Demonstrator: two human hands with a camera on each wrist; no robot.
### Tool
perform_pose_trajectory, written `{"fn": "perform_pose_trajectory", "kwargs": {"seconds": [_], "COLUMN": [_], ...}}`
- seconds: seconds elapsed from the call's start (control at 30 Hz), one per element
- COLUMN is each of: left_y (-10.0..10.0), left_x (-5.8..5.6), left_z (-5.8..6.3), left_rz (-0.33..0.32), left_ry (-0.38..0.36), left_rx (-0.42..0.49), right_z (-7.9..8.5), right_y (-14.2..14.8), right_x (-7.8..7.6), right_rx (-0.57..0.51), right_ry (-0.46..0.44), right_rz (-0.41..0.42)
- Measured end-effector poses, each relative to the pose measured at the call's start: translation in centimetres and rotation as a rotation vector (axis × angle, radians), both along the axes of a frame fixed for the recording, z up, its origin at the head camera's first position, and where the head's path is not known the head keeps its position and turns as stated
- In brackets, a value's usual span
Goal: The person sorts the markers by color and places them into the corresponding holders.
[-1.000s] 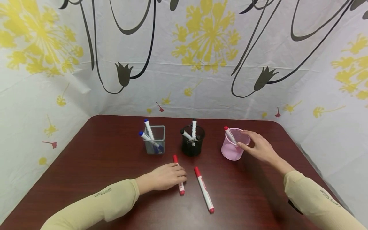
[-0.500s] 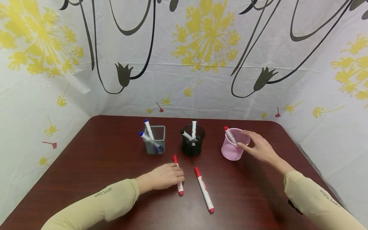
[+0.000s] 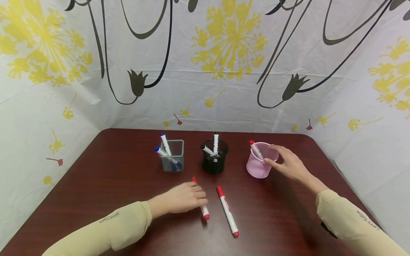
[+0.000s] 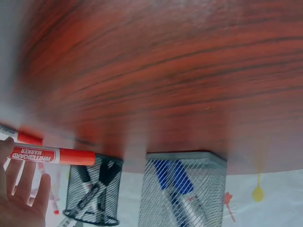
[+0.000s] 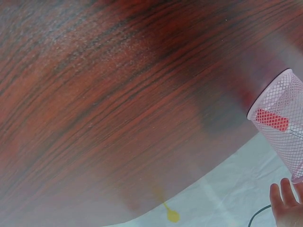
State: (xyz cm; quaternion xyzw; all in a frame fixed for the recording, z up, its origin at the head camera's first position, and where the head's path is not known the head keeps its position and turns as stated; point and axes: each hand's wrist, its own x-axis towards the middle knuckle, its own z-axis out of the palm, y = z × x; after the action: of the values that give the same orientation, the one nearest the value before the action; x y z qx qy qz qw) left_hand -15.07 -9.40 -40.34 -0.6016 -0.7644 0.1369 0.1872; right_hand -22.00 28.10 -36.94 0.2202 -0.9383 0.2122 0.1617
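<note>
My left hand (image 3: 183, 197) pinches a red whiteboard marker (image 3: 205, 212) between thumb and fingers; a small shadow lies below its lower end. In the left wrist view the marker (image 4: 76, 156) shows its red cap, with the fingers behind it. A second red marker (image 3: 228, 212) lies on the table just right of that hand. On the right, my right hand (image 3: 290, 164) grips the rim of a pink mesh pen cup (image 3: 257, 169), thumb at the near side. One red-capped marker (image 3: 256, 150) leans inside this cup.
A grey square mesh holder (image 3: 166, 164) with blue markers (image 3: 166, 144) stands at the back left. Beside it is a black mesh cup (image 3: 209, 166) with black markers (image 3: 216, 142). A patterned white sheet (image 3: 198, 99) hangs behind the dark red table (image 3: 128, 163).
My left hand has taken hold of the red marker, and its lower end has swung right and come slightly off the table. The right hand and pink cup stay put.
</note>
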Motion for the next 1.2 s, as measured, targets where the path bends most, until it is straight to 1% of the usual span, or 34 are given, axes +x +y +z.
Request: {"fn": "perform_pose_trajectory", "kwargs": {"seconds": [0.27, 0.4, 0.5, 0.67, 0.83, 0.93, 1.0, 1.07, 1.2], "left_y": [0.7, 1.0, 1.3, 1.8, 2.2, 2.4, 2.6, 2.8, 3.3], "left_x": [1.1, 1.5, 1.7, 2.1, 2.5, 2.8, 3.0, 3.1, 3.2], "left_z": [1.3, 1.8, 2.0, 2.6, 3.3, 3.8, 4.0, 4.3, 4.7], "left_rz": [-0.038, -0.05, -0.06, -0.084, -0.104, -0.098, -0.099, -0.115, -0.153], "left_ry": [-0.066, -0.089, -0.113, -0.221, -0.301, -0.373, -0.427, -0.469, -0.525], "left_rx": [0.057, 0.084, 0.123, 0.198, 0.213, 0.23, 0.263, 0.314, 0.41], "right_z": [-0.2, -0.2, -0.1, 0.0, 0.0, 0.0, 0.0, 0.0, 0.0], "right_y": [0.1, 0.1, 0.1, 0.0, 0.0, 0.1, 0.1, 0.1, 0.1], "right_x": [-0.1, 0.0, 0.0, 0.0, -0.1, -0.2, -0.2, -0.2, -0.2], "right_rx": [0.013, 0.014, 0.013, 0.008, 0.008, 0.006, 0.006, 0.004, 0.005], "right_ry": [0.007, 0.001, 0.0, 0.006, 0.009, 0.009, 0.009, 0.009, 0.008], "right_rz": [0.002, -0.001, 0.002, 0.011, 0.019, 0.018, 0.017, 0.018, 0.02]}}
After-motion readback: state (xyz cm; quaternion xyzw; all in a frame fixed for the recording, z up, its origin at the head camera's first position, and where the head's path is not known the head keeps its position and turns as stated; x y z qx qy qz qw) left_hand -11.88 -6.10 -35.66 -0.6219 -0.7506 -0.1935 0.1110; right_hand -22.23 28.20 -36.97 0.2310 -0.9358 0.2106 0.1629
